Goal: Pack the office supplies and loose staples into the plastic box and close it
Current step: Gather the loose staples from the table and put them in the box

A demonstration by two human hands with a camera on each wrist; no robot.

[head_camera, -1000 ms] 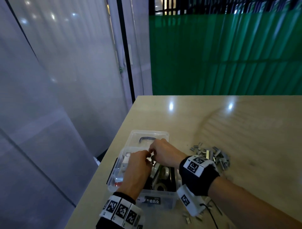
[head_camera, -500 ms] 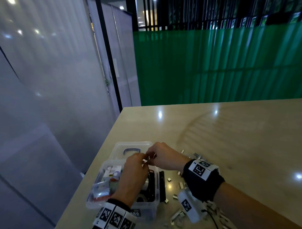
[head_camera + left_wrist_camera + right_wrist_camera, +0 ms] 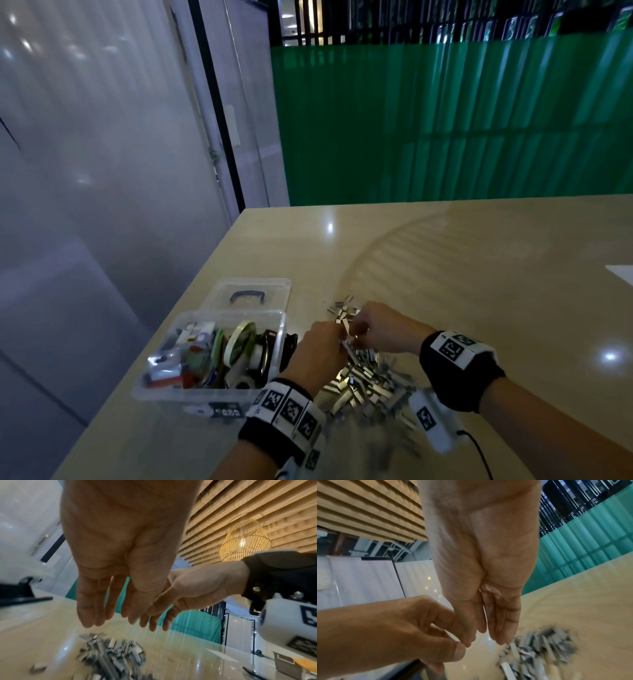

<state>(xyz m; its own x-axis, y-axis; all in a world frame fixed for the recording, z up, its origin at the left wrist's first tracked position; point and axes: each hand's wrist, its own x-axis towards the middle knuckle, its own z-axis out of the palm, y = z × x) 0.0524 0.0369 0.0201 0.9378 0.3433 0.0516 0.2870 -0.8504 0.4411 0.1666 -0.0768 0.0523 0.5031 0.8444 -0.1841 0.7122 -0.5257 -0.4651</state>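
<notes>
The clear plastic box (image 3: 171, 394) stands open near the table's left edge, filled with tape rolls (image 3: 239, 342) and small supplies. Its lid (image 3: 253, 291), with a blue handle, lies flat behind it. A heap of loose staples (image 3: 363, 383) lies to the right of the box. Both hands hover side by side over the heap's far part. My left hand (image 3: 337, 330) hangs with fingers straight down and nothing in them (image 3: 109, 615). My right hand (image 3: 363, 329) points its straight, closed-up fingers at the staples (image 3: 539, 646), fingertips just above them (image 3: 489, 632).
A black item (image 3: 291, 342) sits against the box's right wall, close to my left hand. The table edge runs just left of the box. A white sheet (image 3: 621, 272) lies at the far right. A brown container (image 3: 288, 665) stands further off.
Both hands have left the space above the box and moved right, over the staple heap. The head view has swung right with them.
</notes>
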